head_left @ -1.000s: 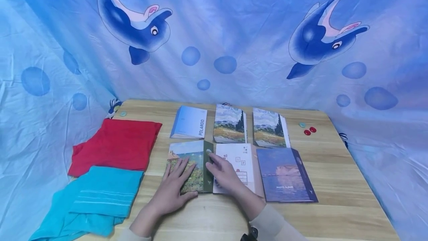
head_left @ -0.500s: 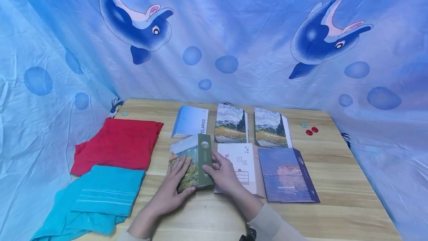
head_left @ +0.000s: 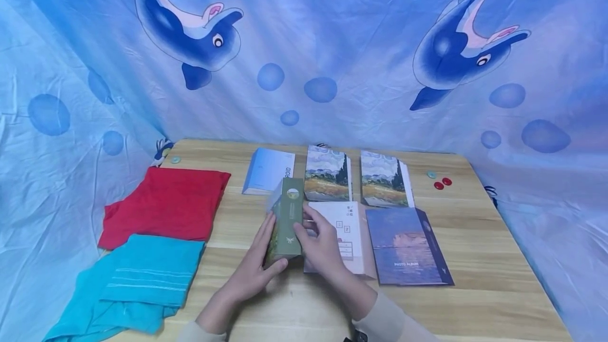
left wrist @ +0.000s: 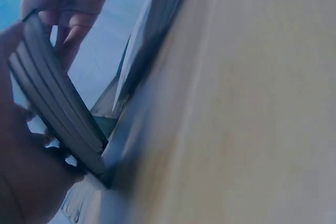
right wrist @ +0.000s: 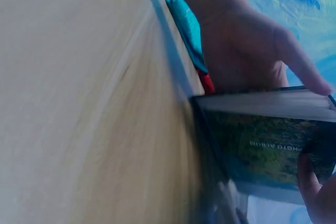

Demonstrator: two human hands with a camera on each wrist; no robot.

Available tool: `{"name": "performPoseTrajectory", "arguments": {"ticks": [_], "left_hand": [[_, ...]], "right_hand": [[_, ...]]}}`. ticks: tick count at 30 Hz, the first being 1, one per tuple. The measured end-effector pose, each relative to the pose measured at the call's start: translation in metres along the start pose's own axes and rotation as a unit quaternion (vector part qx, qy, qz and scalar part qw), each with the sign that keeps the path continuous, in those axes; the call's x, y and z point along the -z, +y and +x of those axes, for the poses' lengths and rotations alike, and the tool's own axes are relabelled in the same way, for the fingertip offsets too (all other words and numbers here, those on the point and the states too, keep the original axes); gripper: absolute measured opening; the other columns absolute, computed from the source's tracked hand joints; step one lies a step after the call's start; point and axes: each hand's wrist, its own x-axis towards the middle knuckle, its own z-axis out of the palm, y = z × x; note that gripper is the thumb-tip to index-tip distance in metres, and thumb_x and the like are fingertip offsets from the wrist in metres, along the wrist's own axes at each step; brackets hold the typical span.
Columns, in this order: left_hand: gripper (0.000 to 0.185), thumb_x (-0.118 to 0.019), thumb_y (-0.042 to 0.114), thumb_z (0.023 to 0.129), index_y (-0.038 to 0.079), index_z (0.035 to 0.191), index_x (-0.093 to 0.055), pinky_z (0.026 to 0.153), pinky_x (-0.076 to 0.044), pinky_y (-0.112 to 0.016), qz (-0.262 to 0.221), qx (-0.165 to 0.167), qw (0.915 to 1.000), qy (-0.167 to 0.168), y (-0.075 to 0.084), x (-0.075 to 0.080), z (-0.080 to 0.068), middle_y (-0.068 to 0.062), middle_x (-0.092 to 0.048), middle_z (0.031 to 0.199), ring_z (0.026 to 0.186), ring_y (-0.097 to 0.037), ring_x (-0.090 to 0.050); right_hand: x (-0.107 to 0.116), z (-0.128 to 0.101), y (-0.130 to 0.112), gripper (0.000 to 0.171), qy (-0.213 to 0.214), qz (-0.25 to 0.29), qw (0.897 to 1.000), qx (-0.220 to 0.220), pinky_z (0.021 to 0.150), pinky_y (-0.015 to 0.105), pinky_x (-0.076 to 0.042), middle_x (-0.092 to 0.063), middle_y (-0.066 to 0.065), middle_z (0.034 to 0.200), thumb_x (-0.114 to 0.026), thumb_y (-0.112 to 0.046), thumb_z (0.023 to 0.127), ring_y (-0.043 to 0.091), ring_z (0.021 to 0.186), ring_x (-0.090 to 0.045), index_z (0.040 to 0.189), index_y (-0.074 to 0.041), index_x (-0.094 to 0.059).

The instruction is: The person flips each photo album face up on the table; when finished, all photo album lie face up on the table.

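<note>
A green photo album (head_left: 288,220) stands tilted on edge between both hands in the head view, its dark green spine turned up. My left hand (head_left: 254,268) lies along its left cover, the thumb at the near end. On the other side, my right hand (head_left: 323,241) grips it, with the thumb on the spine. The right wrist view shows the landscape cover (right wrist: 252,145) with "PHOTO ALBUM" lettering and the left thumb over the page edges. Thick page layers (left wrist: 58,87) appear in the left wrist view.
A white album (head_left: 349,236) and a purple seascape album (head_left: 399,247) lie to the right. Behind are a blue Polaroid album (head_left: 266,170) and two landscape-covered albums (head_left: 326,176). Red cloth (head_left: 166,205) and turquoise cloth (head_left: 147,273) lie left. Small red discs (head_left: 443,183) sit far right.
The green album was flat under the left hand; its spine side has risen and it now stands tilted on edge. The right hand has gone from its top right edge to gripping the spine.
</note>
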Motion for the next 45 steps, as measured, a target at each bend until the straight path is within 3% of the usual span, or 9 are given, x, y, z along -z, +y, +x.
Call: {"name": "performPoseTrajectory", "arguments": {"ticks": [10, 16, 19, 25, 32, 34, 38, 42, 45], "left_hand": [[0.068, -0.040, 0.021, 0.107, 0.027, 0.165, -0.005, 0.116, -0.021, -0.061, -0.176, 0.031, 0.9833, 0.034, 0.019, -0.001, 0.004, -0.011, -0.006, 0.170, 0.152, -0.040, -0.014], [0.074, -0.041, 0.008, 0.098, 0.023, 0.164, -0.012, 0.114, -0.024, -0.066, -0.143, 0.019, 0.9845, 0.100, 0.023, 0.015, 0.003, -0.010, -0.009, 0.169, 0.151, -0.035, -0.014], [0.076, -0.041, -0.001, 0.088, 0.016, 0.161, -0.027, 0.109, -0.025, -0.070, -0.109, -0.009, 0.9843, 0.139, 0.023, 0.024, 0.004, -0.010, -0.015, 0.168, 0.150, -0.034, -0.016], [0.073, -0.036, -0.007, 0.085, 0.006, 0.157, -0.037, 0.109, -0.023, -0.070, -0.089, -0.027, 0.9821, 0.163, 0.013, 0.033, 0.002, -0.007, -0.021, 0.167, 0.151, -0.033, -0.017], [0.065, -0.031, -0.008, 0.091, -0.002, 0.156, -0.034, 0.113, -0.023, -0.019, -0.092, -0.017, 0.9828, 0.159, -0.003, 0.040, 0.001, -0.017, -0.023, 0.165, 0.152, -0.038, -0.015], [0.060, -0.032, -0.004, 0.095, -0.004, 0.155, -0.032, 0.113, -0.022, -0.017, -0.086, 0.005, 0.9852, 0.148, -0.009, 0.045, 0.001, -0.022, -0.024, 0.164, 0.151, -0.041, -0.015], [0.059, -0.038, 0.008, 0.101, -0.001, 0.158, -0.027, 0.122, -0.020, -0.042, -0.069, 0.101, 0.9857, 0.116, -0.017, 0.054, -0.001, -0.022, -0.025, 0.164, 0.151, -0.039, -0.018], [0.067, -0.046, 0.023, 0.103, 0.007, 0.162, -0.019, 0.122, -0.019, -0.055, -0.029, 0.216, 0.9710, 0.099, -0.021, 0.058, -0.001, -0.017, -0.022, 0.166, 0.153, -0.035, -0.016], [0.076, -0.050, 0.035, 0.103, 0.010, 0.164, -0.012, 0.121, -0.019, -0.056, 0.031, 0.257, 0.9617, 0.090, -0.022, 0.059, 0.001, -0.016, -0.018, 0.167, 0.153, -0.036, -0.014]], "right_hand": [[-0.009, -0.002, -0.004, 0.042, -0.015, -0.057, 0.996, 0.069, 0.094, 0.035, -0.056, -0.065, 0.010, 0.124, -0.059, -0.013, 0.103, 0.025, 0.108, -0.066, 0.144, -0.005, -0.056], [-0.019, -0.002, 0.002, 0.050, -0.074, -0.045, 0.996, 0.003, 0.095, 0.039, -0.056, -0.058, 0.014, 0.137, -0.061, -0.017, 0.101, 0.032, 0.117, -0.063, 0.148, -0.005, -0.047], [-0.023, -0.002, 0.005, 0.055, -0.109, -0.098, 0.989, -0.032, 0.102, 0.044, -0.051, -0.055, 0.016, 0.143, -0.063, -0.025, 0.100, 0.034, 0.124, -0.059, 0.149, -0.006, -0.046], [-0.026, -0.001, 0.014, 0.069, -0.146, -0.159, 0.972, -0.088, 0.093, 0.048, -0.051, -0.062, 0.020, 0.121, -0.064, -0.042, 0.098, 0.033, 0.106, -0.060, 0.153, -0.006, -0.041], [-0.031, -0.002, 0.023, 0.070, -0.117, -0.031, 0.983, -0.138, 0.116, 0.049, -0.034, -0.035, 0.023, 0.158, -0.066, -0.031, 0.099, 0.040, 0.145, -0.036, 0.156, -0.006, -0.034], [-0.032, -0.004, 0.022, 0.071, -0.106, -0.018, 0.984, -0.143, 0.116, 0.051, -0.032, -0.033, 0.023, 0.159, -0.067, -0.030, 0.099, 0.041, 0.146, -0.033, 0.157, -0.006, -0.033], [-0.033, -0.007, 0.020, 0.071, -0.105, -0.016, 0.984, -0.144, 0.117, 0.052, -0.030, -0.030, 0.023, 0.161, -0.066, -0.030, 0.099, 0.041, 0.147, -0.030, 0.157, -0.006, -0.032], [-0.034, -0.010, 0.020, 0.070, -0.115, -0.024, 0.983, -0.138, 0.117, 0.052, -0.030, -0.030, 0.023, 0.161, -0.063, -0.032, 0.101, 0.041, 0.147, -0.029, 0.158, -0.006, -0.032], [-0.034, -0.010, 0.022, 0.070, -0.116, -0.029, 0.984, -0.136, 0.118, 0.051, -0.030, -0.032, 0.021, 0.161, -0.063, -0.034, 0.101, 0.039, 0.147, -0.031, 0.158, -0.006, -0.032]]}}
